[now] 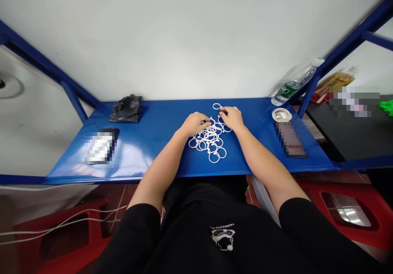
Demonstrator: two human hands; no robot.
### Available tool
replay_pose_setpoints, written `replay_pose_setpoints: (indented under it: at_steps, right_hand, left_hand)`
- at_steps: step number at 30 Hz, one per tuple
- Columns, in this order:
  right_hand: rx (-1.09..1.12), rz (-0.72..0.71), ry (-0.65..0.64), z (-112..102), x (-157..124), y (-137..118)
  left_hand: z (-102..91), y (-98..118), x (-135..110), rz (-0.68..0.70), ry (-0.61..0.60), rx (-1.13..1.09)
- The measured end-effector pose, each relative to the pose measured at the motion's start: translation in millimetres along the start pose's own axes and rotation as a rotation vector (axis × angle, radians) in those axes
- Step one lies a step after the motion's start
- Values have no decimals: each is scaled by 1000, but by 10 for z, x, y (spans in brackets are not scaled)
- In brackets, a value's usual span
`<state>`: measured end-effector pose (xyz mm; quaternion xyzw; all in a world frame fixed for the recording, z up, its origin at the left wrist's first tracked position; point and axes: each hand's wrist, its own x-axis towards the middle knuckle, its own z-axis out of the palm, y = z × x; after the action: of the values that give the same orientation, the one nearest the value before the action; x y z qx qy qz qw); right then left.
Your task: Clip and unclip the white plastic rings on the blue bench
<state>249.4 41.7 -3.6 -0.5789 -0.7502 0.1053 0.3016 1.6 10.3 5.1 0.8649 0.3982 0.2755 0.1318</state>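
A loose cluster of white plastic rings [210, 141] lies linked together on the blue metal shelf [153, 143], right in front of me. My left hand [194, 124] rests on the cluster's upper left part, its fingers curled over the rings. My right hand [231, 117] lies on the upper right part, close to my left fingertips. A single ring [216, 106] sits at the far end, just beyond my right fingers. My hands hide some of the rings, and whether either hand grips one is hidden.
A crumpled black plastic bag [126, 108] and a pixelated flat object [100, 146] lie on the shelf's left. On its right are a plastic water bottle [294, 83], a coiled white cable [281, 114] and a pixelated object [291, 139]. A white wall [172, 36] stands behind.
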Motion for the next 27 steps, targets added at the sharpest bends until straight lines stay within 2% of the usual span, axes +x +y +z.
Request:
replay_pose_setpoints:
  at_steps: [5, 9, 12, 18, 22, 27]
  right_hand:
    - [100, -51, -96, 79, 24, 37]
    - [99, -28, -90, 14, 12, -53]
    - [-4, 5, -86, -115, -9, -143]
    - [-211, 26, -201, -234, -77, -211]
    - [-141, -13, -101, -189, -98, -277]
    - [123, -207, 109, -127, -193, -463]
  left_hand:
    - [-17, 30, 9, 7, -5, 6]
    - [-18, 29, 2, -15, -3, 1]
    - [-26, 38, -4, -78, 13, 1]
    - [-56, 86, -6, -126, -16, 20]
    - [-55, 105, -5, -113, -1, 31]
    - [-55, 147, 12, 4, 70, 25]
